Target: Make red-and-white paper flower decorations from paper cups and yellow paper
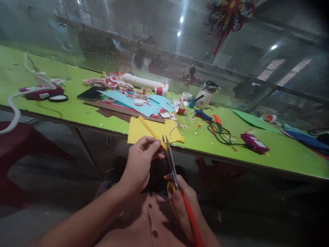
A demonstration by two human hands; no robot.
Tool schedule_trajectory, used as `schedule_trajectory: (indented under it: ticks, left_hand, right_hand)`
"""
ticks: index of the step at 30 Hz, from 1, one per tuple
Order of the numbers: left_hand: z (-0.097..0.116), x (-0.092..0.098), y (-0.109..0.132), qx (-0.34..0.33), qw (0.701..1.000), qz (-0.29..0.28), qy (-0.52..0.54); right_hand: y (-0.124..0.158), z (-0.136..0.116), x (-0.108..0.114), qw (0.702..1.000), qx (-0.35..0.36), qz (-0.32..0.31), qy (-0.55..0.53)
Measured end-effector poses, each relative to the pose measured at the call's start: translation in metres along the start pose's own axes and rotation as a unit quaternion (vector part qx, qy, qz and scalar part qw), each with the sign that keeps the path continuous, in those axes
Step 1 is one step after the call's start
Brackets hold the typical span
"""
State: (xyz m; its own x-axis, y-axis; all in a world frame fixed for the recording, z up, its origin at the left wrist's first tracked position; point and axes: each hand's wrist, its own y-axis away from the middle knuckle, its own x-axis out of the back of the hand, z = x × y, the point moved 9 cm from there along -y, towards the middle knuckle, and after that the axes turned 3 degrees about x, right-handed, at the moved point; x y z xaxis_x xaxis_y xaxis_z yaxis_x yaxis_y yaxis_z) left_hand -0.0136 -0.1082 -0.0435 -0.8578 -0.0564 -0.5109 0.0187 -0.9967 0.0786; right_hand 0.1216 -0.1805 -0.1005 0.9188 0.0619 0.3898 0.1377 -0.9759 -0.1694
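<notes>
My left hand (141, 161) is closed in a pinch on yellow paper (145, 127), near the front edge of the table. One part of the paper is folded up and reaches the fingertips; more of the yellow lies flat on the tabletop. In my right hand (185, 199) are scissors (171, 159) with an orange and yellow handle. Their blades point up and away from me, slightly parted at the tips, beside the yellow paper and just right of my left fingers. Whether the blades touch the paper I cannot tell.
Blue sheets (128, 101) and brown sheets (113, 115) lie behind the yellow paper. Further back are red-and-white rings (113, 82), a white roll (144, 82) and a jug (206, 94). Cables (218, 133), a purple box (254, 142) and a phone (90, 93) are on the green table (290, 156).
</notes>
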Motion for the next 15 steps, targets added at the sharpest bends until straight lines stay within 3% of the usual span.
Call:
schedule_trajectory:
  ticks: [15]
  left_hand:
    - [0.0022, 0.0024, 0.0016, -0.005, 0.999, 0.008, -0.047]
  right_hand:
    - [0.0025, -0.0041, -0.0023, 0.999, -0.014, -0.016, -0.040]
